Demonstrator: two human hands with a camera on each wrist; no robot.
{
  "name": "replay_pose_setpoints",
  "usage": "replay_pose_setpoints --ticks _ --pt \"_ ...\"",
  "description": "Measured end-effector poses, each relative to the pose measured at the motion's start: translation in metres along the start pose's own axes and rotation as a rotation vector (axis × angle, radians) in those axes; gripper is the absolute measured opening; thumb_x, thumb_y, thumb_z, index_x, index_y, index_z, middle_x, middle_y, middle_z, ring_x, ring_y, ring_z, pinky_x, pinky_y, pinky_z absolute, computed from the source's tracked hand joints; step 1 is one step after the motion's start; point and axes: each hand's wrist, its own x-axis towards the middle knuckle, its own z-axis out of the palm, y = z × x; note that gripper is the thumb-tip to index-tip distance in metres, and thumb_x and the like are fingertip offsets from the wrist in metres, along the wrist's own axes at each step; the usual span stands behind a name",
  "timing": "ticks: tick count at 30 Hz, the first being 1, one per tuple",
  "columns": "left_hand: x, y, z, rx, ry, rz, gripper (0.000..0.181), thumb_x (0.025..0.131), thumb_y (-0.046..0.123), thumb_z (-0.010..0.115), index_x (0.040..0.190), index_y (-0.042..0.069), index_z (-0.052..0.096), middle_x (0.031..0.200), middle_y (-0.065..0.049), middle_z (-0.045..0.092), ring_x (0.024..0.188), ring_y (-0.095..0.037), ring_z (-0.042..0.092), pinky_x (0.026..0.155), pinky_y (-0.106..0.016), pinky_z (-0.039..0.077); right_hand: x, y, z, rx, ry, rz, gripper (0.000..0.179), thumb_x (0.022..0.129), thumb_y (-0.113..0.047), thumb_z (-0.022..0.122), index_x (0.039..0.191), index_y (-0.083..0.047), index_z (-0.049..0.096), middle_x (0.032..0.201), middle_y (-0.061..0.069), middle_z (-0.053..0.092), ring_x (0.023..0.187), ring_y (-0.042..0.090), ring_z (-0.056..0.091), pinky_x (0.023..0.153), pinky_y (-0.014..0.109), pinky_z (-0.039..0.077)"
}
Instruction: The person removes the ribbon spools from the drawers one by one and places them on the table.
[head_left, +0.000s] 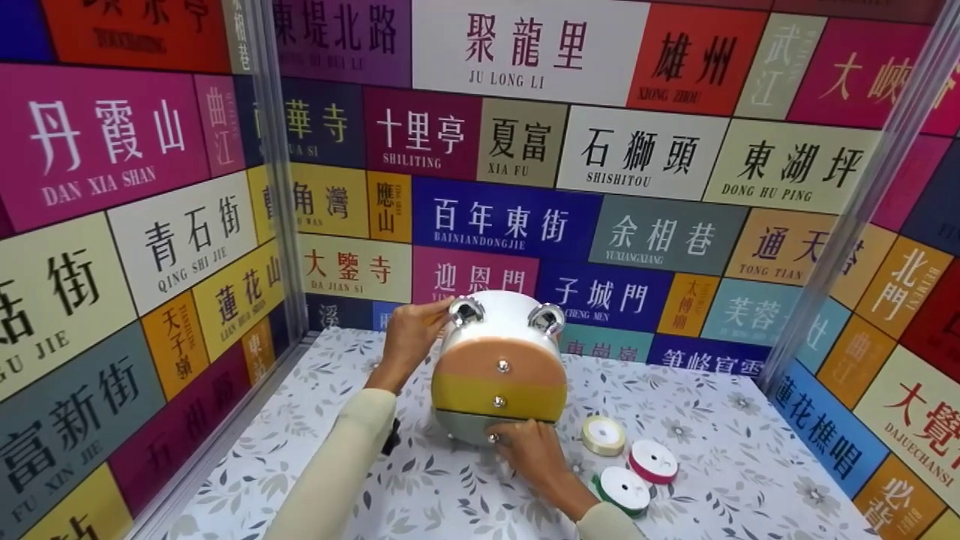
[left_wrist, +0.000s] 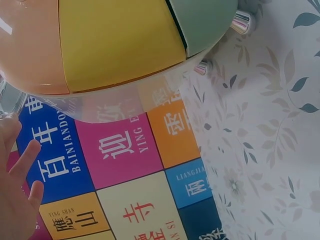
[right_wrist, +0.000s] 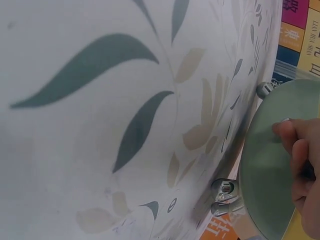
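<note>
A round-fronted drawer box [head_left: 499, 379] stands on the table, with orange, yellow and grey-green drawer fronts one above another. Silver ear-like rings top it, and short silver feet show in both wrist views. At the upper left, my left hand [head_left: 411, 337] holds the left silver ear [head_left: 466, 310] with its fingertips. Low on the front, my right hand [head_left: 536, 454] pinches the silver knob [head_left: 493, 437] of the grey-green bottom drawer [right_wrist: 272, 165]. A dark gap runs between the yellow drawer [left_wrist: 120, 45] and the bottom one. The fingers partly cover the knob.
Right of the box lie a cream ribbon spool [head_left: 603, 436], a red one [head_left: 653, 461] and a green one [head_left: 624, 491]. A small black object [head_left: 391, 437] sits by the left forearm. Colourful sign-covered walls [head_left: 510, 217] enclose the leaf-patterned table [head_left: 720, 465].
</note>
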Motion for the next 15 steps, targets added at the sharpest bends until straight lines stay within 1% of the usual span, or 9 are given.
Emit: replay_pose_setpoints --ticks 4,8,15 --pt "0.0006 0.0013 0.0000 -0.008 -0.006 -0.008 0.034 0.091 0.020 0.083 0.124 0.025 0.077 0.109 -0.004 0.078 0.094 -0.019 0.077 0.082 -0.035 0.062 0.0014 0.0010 0.0002 0.009 -0.006 0.018 0.023 0.078 -0.014 0.092 0.098 -0.024 0.084 0.094 -0.009 0.080 0.079 0.009 0.074 0.071 0.035 0.062" --pt "0.0007 0.0031 -0.0008 -0.007 0.009 0.001 0.034 0.089 0.019 0.084 0.122 0.025 0.078 0.109 -0.004 0.078 0.093 -0.021 0.077 0.082 -0.037 0.062 0.0020 0.0024 0.0014 0.032 -0.020 0.041 0.024 0.080 -0.014 0.090 0.100 -0.024 0.084 0.097 -0.009 0.080 0.081 0.007 0.074 0.074 0.036 0.061" --pt "0.0001 0.0037 -0.0012 -0.007 0.012 0.003 0.035 0.088 0.019 0.085 0.122 0.025 0.078 0.108 -0.004 0.078 0.090 -0.020 0.077 0.081 -0.036 0.062 0.0025 0.0043 0.0027 0.050 -0.039 0.063 0.023 0.081 -0.014 0.089 0.101 -0.024 0.084 0.096 -0.009 0.080 0.079 0.005 0.072 0.075 0.035 0.061"
